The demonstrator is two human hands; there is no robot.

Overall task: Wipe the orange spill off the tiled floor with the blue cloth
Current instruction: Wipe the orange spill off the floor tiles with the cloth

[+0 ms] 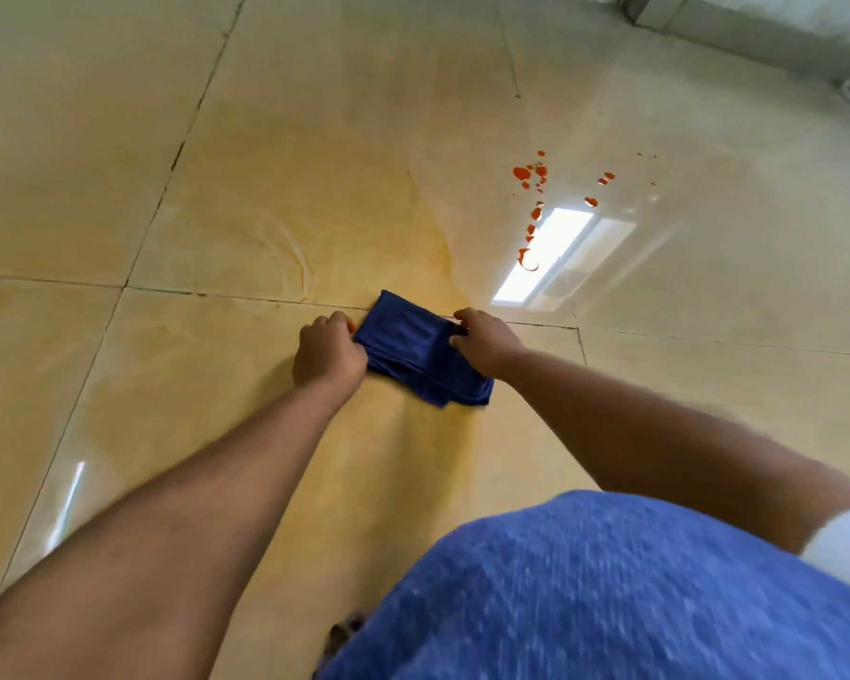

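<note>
A folded dark blue cloth (420,348) lies on the beige tiled floor (266,188), across a grout line. My left hand (327,353) grips the cloth's left edge with curled fingers. My right hand (484,338) pinches its right edge. Orange drops and smears of the spill (531,208) are scattered on the glossy tile beyond and to the right of the cloth, apart from it. A faint yellowish wet streak (438,247) runs from the cloth toward the far side.
A bright light reflection (545,255) sits on the tile beside the spill. A grey wall base (756,31) runs along the far right. My knee in blue fabric (609,591) fills the lower right.
</note>
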